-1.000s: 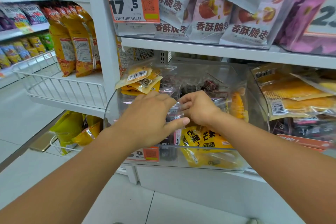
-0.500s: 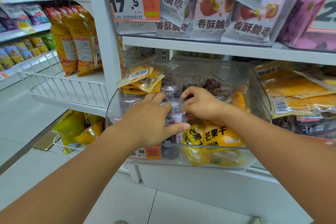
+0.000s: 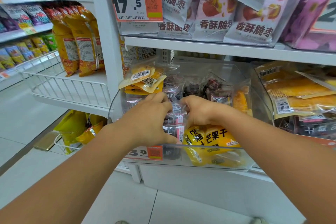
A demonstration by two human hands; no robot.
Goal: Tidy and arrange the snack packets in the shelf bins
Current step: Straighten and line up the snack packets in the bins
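Note:
A clear plastic bin (image 3: 261,107) on the lower shelf holds dark snack packets and yellow mango packets (image 3: 212,138). My left hand (image 3: 149,120) and my right hand (image 3: 198,111) are both inside the bin, close together. Their fingers curl round a small stack of clear dark packets (image 3: 175,122) standing between them, the left hand's thumb at the stack's front. More dark packets (image 3: 214,87) lie behind. Yellow packets with barcodes (image 3: 143,80) are piled at the bin's back left.
Another clear bin (image 3: 298,92) with yellow and dark packets stands to the right. White jujube packets (image 3: 214,18) fill the shelf above, beside an orange price tag (image 3: 134,0). A white wire basket (image 3: 60,85) with orange bags is to the left. An orange price label (image 3: 145,152) hangs on the bin's front.
Both hands have stayed on the dark packets while the stack between them has come more upright; the right hand has shifted slightly away from the left.

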